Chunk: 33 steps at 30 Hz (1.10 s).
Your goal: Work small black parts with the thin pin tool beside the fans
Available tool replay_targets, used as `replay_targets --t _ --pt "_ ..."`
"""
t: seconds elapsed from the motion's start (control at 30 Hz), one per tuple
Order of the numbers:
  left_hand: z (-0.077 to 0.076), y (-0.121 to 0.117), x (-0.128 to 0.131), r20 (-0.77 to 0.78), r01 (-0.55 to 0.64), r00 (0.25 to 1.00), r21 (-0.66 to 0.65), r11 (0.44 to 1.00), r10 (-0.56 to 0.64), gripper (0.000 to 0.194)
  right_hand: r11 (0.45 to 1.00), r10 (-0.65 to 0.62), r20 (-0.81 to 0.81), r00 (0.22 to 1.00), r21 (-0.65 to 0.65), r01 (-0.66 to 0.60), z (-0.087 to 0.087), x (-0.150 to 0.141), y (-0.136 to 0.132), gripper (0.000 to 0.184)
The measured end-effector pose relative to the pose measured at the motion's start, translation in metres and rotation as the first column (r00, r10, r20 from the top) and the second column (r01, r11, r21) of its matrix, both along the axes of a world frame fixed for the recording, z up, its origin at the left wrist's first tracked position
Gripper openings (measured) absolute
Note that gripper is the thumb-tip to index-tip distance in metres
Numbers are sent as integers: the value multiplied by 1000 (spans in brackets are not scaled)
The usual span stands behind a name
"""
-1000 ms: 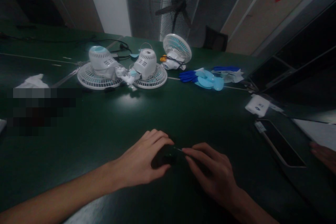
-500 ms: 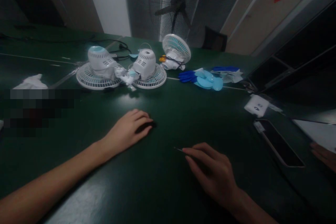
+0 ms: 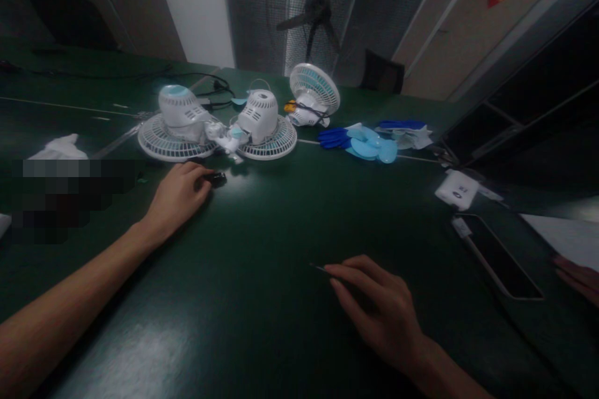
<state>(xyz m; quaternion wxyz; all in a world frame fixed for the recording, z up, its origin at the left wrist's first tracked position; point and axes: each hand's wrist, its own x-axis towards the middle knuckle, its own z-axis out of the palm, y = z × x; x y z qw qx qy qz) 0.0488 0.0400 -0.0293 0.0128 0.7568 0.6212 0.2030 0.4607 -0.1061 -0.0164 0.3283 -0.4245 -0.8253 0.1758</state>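
Observation:
My left hand rests low over the green table, just in front of the fans, its fingers curled round a small black object that sticks out past the fingertips. What kind of object it is I cannot make out. Right of the middle, my right hand pinches a thin metal piece between thumb and forefinger; its narrow tip points left and the rest is hidden by the fingers. Nearest my left hand is a white fan lying face down. Beside it lies a second white fan, also face down.
A third fan stands tilted behind. Blue gloves and light blue fan blades lie right of it. Farther right are a white box, a dark-screened phone and another person's hand. A white cloth lies left.
My left hand has moved away from my right hand, left and farther back toward the fans, with the small black object now showing at its fingertips. My right hand has stayed in place.

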Motion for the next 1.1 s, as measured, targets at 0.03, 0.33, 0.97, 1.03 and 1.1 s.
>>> replay_targets --t 0.03,0.33,0.97,1.03,1.1 --pt "-2 1 -1 16 -8 1000 9 1000 8 38 1000 1 1 1000 -4 -1 0 0 0 24" --pt "5 -4 2 228 -73 971 27 997 65 33 1000 16 -4 1000 -25 -16 1 1 -1 26" --pt "7 -5 6 264 -12 965 37 999 2 36 1000 0 -4 1000 16 0 4 -2 -1 23" --pt "7 -4 6 272 -21 962 33 999 11 36 1000 3 -4 1000 12 -3 3 -2 -1 24" --pt "7 -4 6 282 -17 959 25 1000 9 37 1000 5 1 1000 -1 -5 2 -1 -1 24"
